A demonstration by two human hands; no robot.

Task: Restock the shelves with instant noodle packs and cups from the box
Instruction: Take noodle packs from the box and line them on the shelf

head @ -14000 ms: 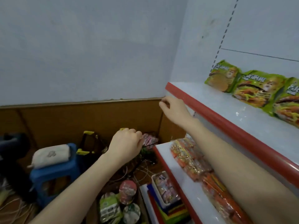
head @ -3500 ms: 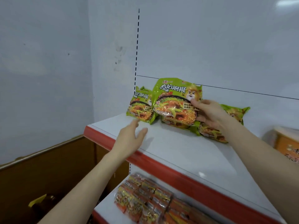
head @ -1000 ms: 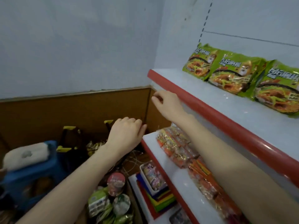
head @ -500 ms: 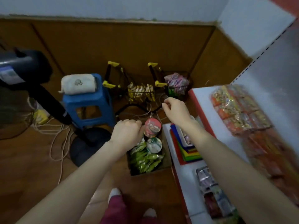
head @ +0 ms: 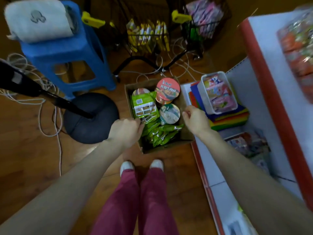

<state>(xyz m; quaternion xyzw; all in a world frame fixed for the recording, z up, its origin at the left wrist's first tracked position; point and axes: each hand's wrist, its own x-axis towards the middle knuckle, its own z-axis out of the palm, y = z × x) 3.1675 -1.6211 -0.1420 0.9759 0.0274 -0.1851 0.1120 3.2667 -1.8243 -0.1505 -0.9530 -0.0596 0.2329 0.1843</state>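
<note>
Reaching into the box, the left hand pinched the green noodle pack by its corner for lifting; the right hand hovered, fingers clenched, empty

Three noodle cups, perhaps six green packs, one cardboard box.

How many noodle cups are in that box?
3: red cup at the far side, pale cup just nearer, third cup half under a green pack. More may be hidden.
</note>
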